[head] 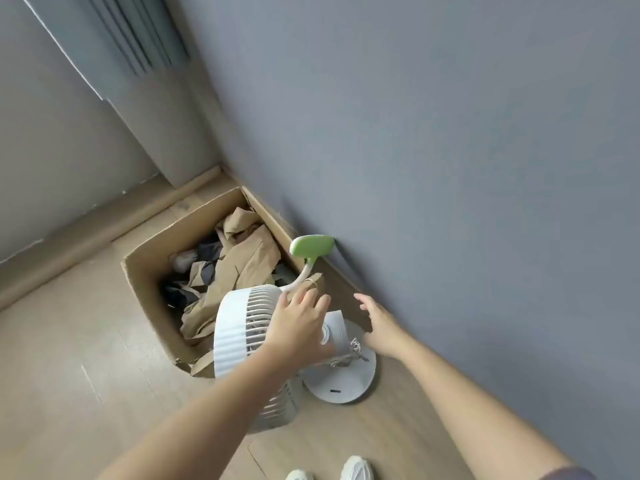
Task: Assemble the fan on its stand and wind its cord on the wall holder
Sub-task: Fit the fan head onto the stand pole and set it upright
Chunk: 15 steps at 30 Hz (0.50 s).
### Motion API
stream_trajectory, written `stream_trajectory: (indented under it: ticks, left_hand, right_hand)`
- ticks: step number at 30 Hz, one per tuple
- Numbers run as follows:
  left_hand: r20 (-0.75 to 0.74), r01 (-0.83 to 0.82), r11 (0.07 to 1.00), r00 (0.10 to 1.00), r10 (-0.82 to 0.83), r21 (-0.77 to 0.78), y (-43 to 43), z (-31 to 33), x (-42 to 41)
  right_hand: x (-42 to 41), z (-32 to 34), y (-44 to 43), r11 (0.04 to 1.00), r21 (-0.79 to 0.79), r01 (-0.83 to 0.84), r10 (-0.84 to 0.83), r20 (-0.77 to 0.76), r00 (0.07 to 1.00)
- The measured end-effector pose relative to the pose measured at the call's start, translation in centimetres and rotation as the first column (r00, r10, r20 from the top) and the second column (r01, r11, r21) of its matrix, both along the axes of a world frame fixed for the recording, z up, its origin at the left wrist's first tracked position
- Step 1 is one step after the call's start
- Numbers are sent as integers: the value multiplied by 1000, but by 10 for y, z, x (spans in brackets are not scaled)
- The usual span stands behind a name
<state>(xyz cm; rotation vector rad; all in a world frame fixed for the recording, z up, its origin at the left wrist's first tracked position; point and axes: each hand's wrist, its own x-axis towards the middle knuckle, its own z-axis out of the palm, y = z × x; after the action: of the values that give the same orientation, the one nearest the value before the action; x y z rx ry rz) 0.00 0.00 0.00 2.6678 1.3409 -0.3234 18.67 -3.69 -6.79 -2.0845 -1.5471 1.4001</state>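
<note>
Cardboard box [145,271], centre-left of frame: open, filled with crumpled brown paper [249,261] and dark scraps.

Fan [232,337], lower centre, on the floor against its round stand [346,386]; whether the joint is locked cannot be told. Judged light, rigid plastic with brittle grille slats. It is best held by the ribbed rim or rear housing.

Left hand [298,323]: fingers spread flat on the rear housing.

Right hand [381,327]: fingers loosely extended, holding nothing, beside the stand's neck.

Green wall holder [311,249]: just above both hands, no cord on it.
</note>
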Motion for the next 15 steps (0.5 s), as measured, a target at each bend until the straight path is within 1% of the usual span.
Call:
stream_trajectory:
  ticks: [3,6,8,12,15]
  left_hand:
    - [-71,13,997,997,-19,-82,1,-26,9]
    - [-138,-14,988,990,-8,-151,-1,-46,15]
    - [-156,-39,986,988,13,-161,-2,-51,17]
    - [-116,-28,992,993,14,-120,2,-55,17]
    - [-105,1,995,994,-12,-105,6,-55,17]
  right_hand:
    - [-1,-29,-3,997,-68,24,-24,3,1000]
    - [-5,-59,-11,988,-145,46,-52,-38,998]
    - [-7,-76,-17,981,-189,48,-65,-81,995]
    - [-12,-106,-20,972,-228,59,-89,-124,988]
    - [-21,-120,-16,985,-165,44,-68,-148,987]
